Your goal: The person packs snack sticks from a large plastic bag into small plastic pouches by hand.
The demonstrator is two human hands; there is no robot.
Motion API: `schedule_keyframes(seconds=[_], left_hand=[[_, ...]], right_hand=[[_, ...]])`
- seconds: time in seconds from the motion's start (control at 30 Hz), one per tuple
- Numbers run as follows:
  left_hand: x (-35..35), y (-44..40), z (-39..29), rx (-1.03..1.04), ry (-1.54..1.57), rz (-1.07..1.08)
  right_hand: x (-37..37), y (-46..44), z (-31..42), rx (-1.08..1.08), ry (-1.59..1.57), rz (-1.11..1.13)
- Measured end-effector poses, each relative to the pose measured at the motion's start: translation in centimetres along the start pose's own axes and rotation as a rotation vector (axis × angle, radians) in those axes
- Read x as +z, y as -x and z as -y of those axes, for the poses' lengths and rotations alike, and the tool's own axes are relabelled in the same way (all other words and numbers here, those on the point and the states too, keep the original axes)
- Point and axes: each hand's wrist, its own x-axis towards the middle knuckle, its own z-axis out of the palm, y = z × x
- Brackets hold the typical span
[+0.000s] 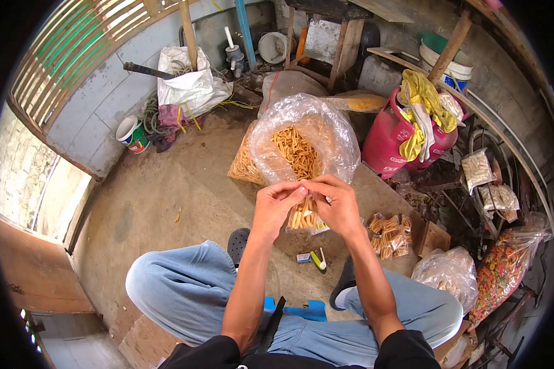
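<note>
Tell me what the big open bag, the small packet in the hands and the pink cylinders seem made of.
Big open bag: thin, glossy clear plastic; its wrinkled, see-through walls catch bright highlights.
Small packet: probably similar clear film, since the pale sticks inside show through.
Pink cylinders: likely painted metal, judging by their rounded, tank-like shape and even colour, though paint hides what lies beneath.

One wide head-worn view, forward and down, onto the nearby left hand [272,204] and right hand [339,203]

Stained concrete floor [191,190]. Grey block wall [89,138] at left, slatted wooden window [60,77] above. Bright, daylit opening [28,169] at far left, brown wooden panel [37,270] below. Blue post [245,34] at back.
</note>
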Motion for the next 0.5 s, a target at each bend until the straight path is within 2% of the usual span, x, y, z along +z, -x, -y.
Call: schedule_keyframes(seconds=[0.13, 0.2, 0.3, 0.43, 0.5], left_hand=[[-0.2, 0.0, -0.3, -0.026, 0.001, 0.023], [0.0, 0.1, -0.6, -0.011, -0.070, 0.036], [0.1, -0.1, 0.2, 0.094, -0.142, 0.069], [0.1, -0.1, 0.3, 0.096, -0.233, 0.093], [0.2, -0.1, 0.4, 0.061, -0.179, 0.093]], right_hand=[[-0.9, 0.0, -1.1, 0.073, -0.201, 0.116], [-1.5, -0.3, -1.1, 0.462, -0.595, 0.138], [-2.1, -0.5, -1.1, 0.494, -0.573, 0.215], [-2.1, -0.4, -1.6, 0.545, -0.467, 0.240], [-1.8, -0.3, -1.7, 0.575, -0.501, 0.169]])
